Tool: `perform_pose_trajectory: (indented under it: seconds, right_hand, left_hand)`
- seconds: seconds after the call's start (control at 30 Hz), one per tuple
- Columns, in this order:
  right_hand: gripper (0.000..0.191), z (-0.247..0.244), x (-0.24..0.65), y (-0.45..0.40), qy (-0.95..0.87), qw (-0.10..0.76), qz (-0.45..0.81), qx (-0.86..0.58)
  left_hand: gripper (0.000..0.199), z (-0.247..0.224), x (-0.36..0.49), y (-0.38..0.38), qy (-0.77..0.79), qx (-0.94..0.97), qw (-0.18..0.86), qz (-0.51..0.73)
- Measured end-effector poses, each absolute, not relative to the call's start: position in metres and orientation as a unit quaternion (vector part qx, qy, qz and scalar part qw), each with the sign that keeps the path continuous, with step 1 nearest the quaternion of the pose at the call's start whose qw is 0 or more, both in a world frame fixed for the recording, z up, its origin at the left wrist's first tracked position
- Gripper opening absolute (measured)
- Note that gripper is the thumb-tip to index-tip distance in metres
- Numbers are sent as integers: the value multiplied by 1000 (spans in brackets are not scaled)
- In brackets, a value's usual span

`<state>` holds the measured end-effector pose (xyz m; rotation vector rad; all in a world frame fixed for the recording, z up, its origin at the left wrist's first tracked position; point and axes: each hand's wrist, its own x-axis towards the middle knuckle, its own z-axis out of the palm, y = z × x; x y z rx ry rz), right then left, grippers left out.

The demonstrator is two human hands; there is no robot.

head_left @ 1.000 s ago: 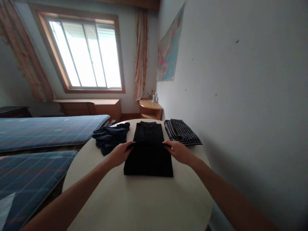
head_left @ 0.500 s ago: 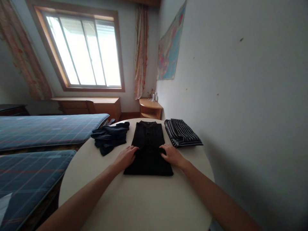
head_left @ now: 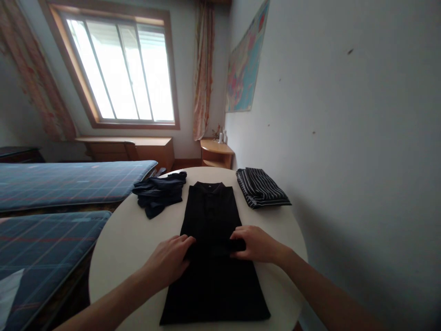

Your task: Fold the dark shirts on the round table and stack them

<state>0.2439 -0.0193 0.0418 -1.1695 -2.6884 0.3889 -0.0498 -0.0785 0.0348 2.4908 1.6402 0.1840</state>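
Observation:
A black collared shirt (head_left: 212, 207) lies lengthwise on the round white table (head_left: 117, 248), its sides tucked in and its collar at the far end. My left hand (head_left: 172, 257) grips the shirt's left side about midway down, fingers bent over the cloth. Across from it, my right hand (head_left: 255, 243) pinches the right side, with a raised fold of black cloth between thumb and fingers. The shirt's lower part spreads toward me, close to the table's near edge.
A crumpled dark navy garment (head_left: 160, 191) lies at the table's far left. A folded black-and-white striped cloth (head_left: 263, 188) sits at the far right, near the white wall (head_left: 361, 184). Blue plaid mattresses (head_left: 69, 184) stand left of the table.
Both hands have moved toward me, drawing the shirt along. Its lower edge and collar are now nearer, and the shirt lies longer than before.

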Motion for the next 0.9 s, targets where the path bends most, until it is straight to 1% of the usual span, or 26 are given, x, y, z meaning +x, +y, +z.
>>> perform_pose_trajectory:
  seconds: [0.1, 0.17, 0.23, 0.43, 0.57, 0.7, 0.8, 0.9]
  right_hand:
    - [34, 44, 234, -23, -904, 80, 129, -399]
    - [29, 45, 229, -21, -900, 80, 143, -404]
    - [28, 45, 226, -18, -892, 83, 161, -414]
    - [28, 42, 226, -11, -884, 101, 208, -406]
    - [29, 49, 232, 2, -884, 133, 255, -369]
    - [29, 65, 235, 31, -874, 213, 212, -382]
    - [25, 66, 231, 60, -864, 265, 157, -398]
    - [22, 50, 226, 84, -860, 251, 117, -429]
  left_hand:
    - [42, 41, -47, -74, 546, 833, 71, 51]
    - [33, 44, -46, -65, 549, 831, 75, 49]
    - [25, 45, -47, -54, 560, 822, 88, 51]
    - [26, 47, -55, -36, 535, 833, 130, 51]
    - [21, 64, -59, -28, 512, 846, 137, 54]
    - [21, 87, -60, -1, 534, 835, 82, 102]
    - [23, 87, -55, 25, 557, 819, 22, 138]
    - [23, 68, -46, 45, 571, 809, -2, 138]
